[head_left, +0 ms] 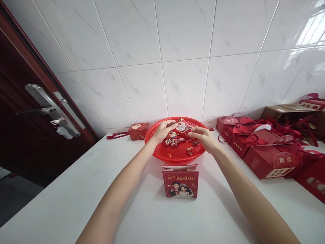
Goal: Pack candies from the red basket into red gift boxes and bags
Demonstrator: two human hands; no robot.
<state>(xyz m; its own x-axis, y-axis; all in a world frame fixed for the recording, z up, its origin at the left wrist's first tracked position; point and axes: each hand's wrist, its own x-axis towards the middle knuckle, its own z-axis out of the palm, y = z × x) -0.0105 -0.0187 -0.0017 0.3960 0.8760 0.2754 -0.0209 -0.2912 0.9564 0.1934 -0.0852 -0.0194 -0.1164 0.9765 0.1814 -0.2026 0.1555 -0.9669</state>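
A round red plastic basket (175, 156) with perforated sides holds several small wrapped candies (174, 142). Over its back half, my left hand (162, 132) pinches a red candy packet (181, 126) with a white printed patch. My right hand (205, 138) is above the basket's right side, thumb and forefinger closed together near a wrapper; what they grip is too small to make out. In front of the basket stands an upright red gift box (180, 181), its top flaps open, with a cartoon couple and gold lettering on its front.
A small red box (138, 131) with a ribbon sits left of the basket. Several red gift boxes (270, 161) and a brown cardboard carton (281, 110) crowd the right side of the white table (76, 200). A tiled wall rises behind; a dark door (30, 135) is at left.
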